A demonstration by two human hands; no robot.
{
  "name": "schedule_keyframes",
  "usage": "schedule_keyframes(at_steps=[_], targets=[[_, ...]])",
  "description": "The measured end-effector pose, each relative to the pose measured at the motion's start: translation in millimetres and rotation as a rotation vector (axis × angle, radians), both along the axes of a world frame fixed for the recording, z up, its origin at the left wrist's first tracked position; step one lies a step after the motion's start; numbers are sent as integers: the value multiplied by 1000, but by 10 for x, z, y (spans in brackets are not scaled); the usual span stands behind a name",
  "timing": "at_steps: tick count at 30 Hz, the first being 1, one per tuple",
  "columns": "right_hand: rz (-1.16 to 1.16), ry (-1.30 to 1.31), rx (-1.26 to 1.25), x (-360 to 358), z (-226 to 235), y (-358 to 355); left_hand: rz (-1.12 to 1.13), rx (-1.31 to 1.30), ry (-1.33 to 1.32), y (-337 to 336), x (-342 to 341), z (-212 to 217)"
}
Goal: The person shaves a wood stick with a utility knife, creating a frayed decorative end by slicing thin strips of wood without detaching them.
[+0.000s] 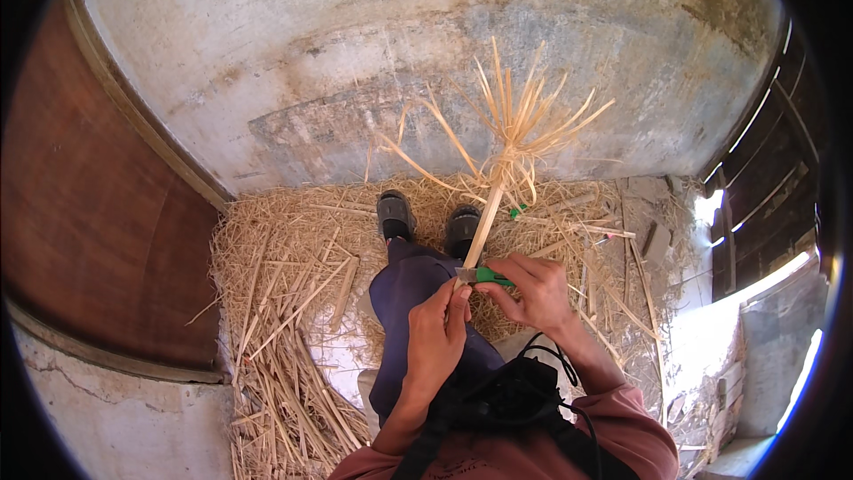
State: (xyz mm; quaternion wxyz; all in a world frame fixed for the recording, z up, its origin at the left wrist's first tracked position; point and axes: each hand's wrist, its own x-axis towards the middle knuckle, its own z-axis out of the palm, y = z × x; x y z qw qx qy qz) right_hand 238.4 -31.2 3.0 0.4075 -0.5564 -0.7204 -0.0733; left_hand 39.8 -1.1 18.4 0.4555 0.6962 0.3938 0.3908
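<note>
My left hand (435, 331) pinches the near end of a pale bamboo strip (485, 227), which slants up and away over my knees. Its far end is a tied or bunched spray of thin split strands (520, 124) fanning out toward the wall. In my right hand (536, 292) is a green-handled utility knife (491, 276). The blade lies across the strip just beyond my left fingertips; whether it bites into the strip I cannot tell.
Fine shavings (293, 222) cover the floor around my shoes (394, 213). A heap of split strips (289, 391) lies to my left. A stained wall (426, 62) stands ahead, a brown panel (107, 196) at left, dark boards (769, 178) at right. Something small and green (518, 211) lies beyond my right shoe.
</note>
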Motion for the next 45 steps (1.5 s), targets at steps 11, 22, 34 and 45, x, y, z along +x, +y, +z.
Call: schedule_keyframes(at_steps=[11,22,34,45], targets=[[-16,-2,-69,50,112,-8,0,-17,26,-33,-39,-51],[-213,166,-81,540,104,181,-29,-144,60,-172,-137,-210],[-182,134,-72,605,-110,205,-83,-227,48,-112,-213,-370],[-125,404,-367,616,-49,177,-113,-222,19,-138,-203,-351]])
